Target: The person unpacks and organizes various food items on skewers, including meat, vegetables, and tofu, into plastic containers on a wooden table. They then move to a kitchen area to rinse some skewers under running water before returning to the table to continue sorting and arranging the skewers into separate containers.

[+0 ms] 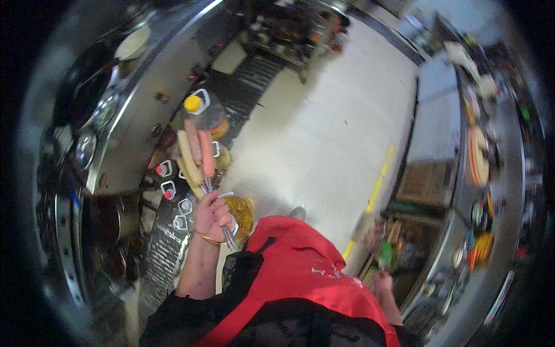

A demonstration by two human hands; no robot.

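My left hand (212,217) is closed around several thin skewers (207,186), which look metallic. At their far ends are a pink sausage (207,154), a mottled, darker sausage (192,141) and pale cream-coloured sausages (189,156). This bundle is raised, with large plastic oil bottles below and behind it; the nearest bottle (240,214) holds yellow liquid. Low at my side is my right hand (382,282), blurred, its fingers seemingly curled. A green item (386,253) appears just beyond it; whether the hand holds anything is unclear.
A steel counter (147,82) runs along the left, above a bottle with a yellow cap (194,103). On the right, a worktop (459,225) carries bowls and utensils. Between them lies a pale floor (321,143) with a yellow line (379,180). A loaded rack (286,34) stands ahead.
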